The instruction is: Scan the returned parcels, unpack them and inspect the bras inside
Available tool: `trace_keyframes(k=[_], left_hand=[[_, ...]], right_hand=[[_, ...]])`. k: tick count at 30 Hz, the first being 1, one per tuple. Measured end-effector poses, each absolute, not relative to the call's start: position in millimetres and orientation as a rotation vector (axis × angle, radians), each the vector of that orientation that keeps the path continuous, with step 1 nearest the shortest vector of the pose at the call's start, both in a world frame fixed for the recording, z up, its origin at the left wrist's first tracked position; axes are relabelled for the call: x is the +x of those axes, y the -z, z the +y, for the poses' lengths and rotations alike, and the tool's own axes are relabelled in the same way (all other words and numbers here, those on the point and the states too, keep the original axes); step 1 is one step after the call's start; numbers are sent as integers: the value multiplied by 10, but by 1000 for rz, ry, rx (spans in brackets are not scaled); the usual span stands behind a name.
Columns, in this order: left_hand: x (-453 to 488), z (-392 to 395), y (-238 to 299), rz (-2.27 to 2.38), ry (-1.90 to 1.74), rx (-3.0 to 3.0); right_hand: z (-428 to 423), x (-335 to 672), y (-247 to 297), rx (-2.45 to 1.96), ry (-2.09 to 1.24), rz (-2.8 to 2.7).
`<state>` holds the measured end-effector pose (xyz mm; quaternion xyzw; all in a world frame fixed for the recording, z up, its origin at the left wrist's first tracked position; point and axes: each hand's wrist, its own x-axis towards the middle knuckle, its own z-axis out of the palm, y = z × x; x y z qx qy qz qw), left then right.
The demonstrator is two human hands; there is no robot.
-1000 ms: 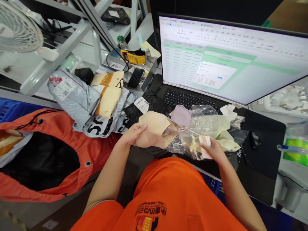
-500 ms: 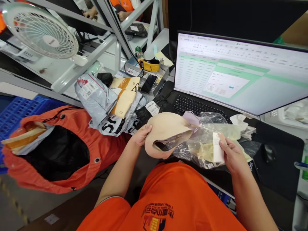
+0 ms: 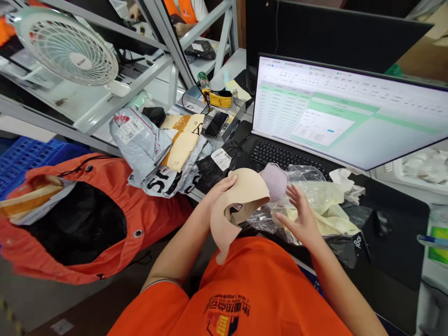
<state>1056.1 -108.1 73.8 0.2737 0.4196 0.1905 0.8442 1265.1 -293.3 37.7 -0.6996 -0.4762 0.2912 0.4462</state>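
Note:
My left hand [image 3: 220,190] grips a beige padded fabric piece [image 3: 236,206] by its left edge and holds it up over my lap, its lower end hanging down. My right hand [image 3: 300,218] hovers just right of it with fingers spread, holding nothing, above a crumpled clear plastic bag [image 3: 308,200] with pale yellow fabric inside. A mauve padded piece [image 3: 275,180] lies at the bag's left end, behind the beige piece.
A black keyboard [image 3: 280,156] and a lit monitor [image 3: 343,112] stand behind the bag. Grey and tan mail bags [image 3: 157,149] lie at left beside a phone [image 3: 216,124]. An orange sack [image 3: 87,214] gapes at far left. A white fan [image 3: 66,46] sits on the rack. A mouse [image 3: 382,223] is at right.
My right hand has let go of the white slip it held and opened its fingers. My left hand has lifted the beige piece free of the bag toward my body.

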Motion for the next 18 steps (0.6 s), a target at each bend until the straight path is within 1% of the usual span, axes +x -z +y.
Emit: trace_keyframes(k=[2, 4, 9, 12, 16, 18], left_hand=[[10755, -1138, -900, 828, -369, 520], [10880, -1206, -1061, 773, -344, 493], [10878, -1304, -1276, 744, -375, 474], [10805, -1270, -1239, 702, -338, 538], [10758, -1180, -1022, 681, -204, 685], [10761, -1158, -879, 708, -229, 798]], right_hand=[[-2645, 12503, -483, -1643, -702, -1219], [-2446, 12447, -563, -1569, -757, -1143], [-2487, 12511, -663, -1461, -1221, -813], [-2654, 12567, -754, -1333, -1437, -593], [-2819, 12674, -936, -1250, -1579, -372], [-2878, 12724, -1004, -1263, -1632, -358]])
